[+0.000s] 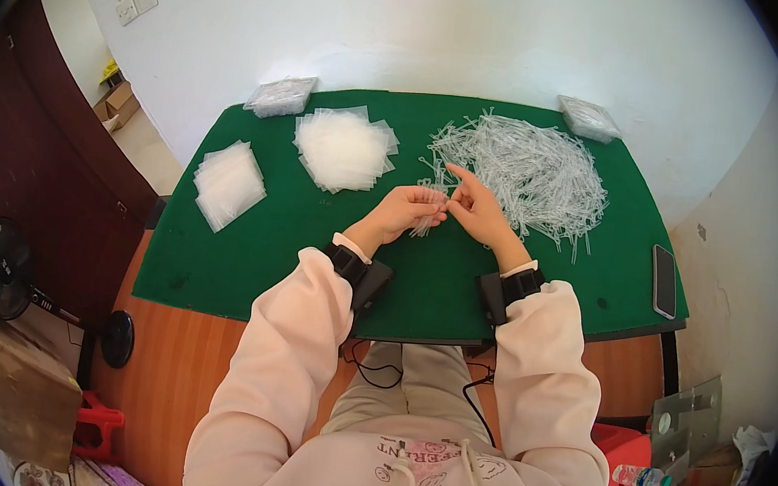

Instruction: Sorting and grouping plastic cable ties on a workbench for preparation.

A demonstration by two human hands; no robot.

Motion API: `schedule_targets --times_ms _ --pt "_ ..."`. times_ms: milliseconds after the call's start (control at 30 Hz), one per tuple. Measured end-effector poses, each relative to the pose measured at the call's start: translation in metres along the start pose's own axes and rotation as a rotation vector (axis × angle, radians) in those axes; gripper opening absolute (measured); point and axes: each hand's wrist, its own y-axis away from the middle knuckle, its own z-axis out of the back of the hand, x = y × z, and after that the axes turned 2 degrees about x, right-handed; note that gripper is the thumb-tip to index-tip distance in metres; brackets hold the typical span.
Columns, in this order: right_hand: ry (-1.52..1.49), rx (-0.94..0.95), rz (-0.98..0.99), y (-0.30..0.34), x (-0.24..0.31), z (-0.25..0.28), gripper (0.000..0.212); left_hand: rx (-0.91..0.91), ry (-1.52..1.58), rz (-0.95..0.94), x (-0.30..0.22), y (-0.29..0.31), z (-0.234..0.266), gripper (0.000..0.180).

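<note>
Sticks of clear, slim plastic point(421, 227) fill your left hand point(402, 210), likely light, slippery, best pinched mid-length; I cannot tell your right hand's point(479, 214) grip.

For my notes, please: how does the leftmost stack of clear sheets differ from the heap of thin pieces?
The stack is smaller; the heap spreads wider. The stack looks flat and layered; the heap, loose and tangled. Both look clear and lie on the green tabletop.

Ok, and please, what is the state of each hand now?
Left hand: closed, holding some clear plastic pieces.
Right hand: open, beside the left one; whether it touches them cannot be told.
</note>
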Motion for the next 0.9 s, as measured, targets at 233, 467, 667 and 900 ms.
schedule_targets --times_ms 233,467,667,900 --pt "0.130 -0.063 0.044 -0.002 -0.002 -0.001 0.042 0.011 -0.012 -0.007 0.001 0.000 0.002 0.023" --pt "0.146 -0.065 0.023 -0.003 -0.008 -0.002 0.029 0.004 -0.038 -0.010 -0.001 0.001 -0.001 0.024" --pt "0.191 -0.062 0.018 -0.002 0.002 -0.003 0.025 -0.026 0.010 0.018 -0.003 0.002 -0.001 0.025" --pt "0.116 -0.067 0.033 -0.003 -0.001 -0.005 0.025 -0.036 -0.017 0.001 -0.002 0.003 -0.003 0.026"
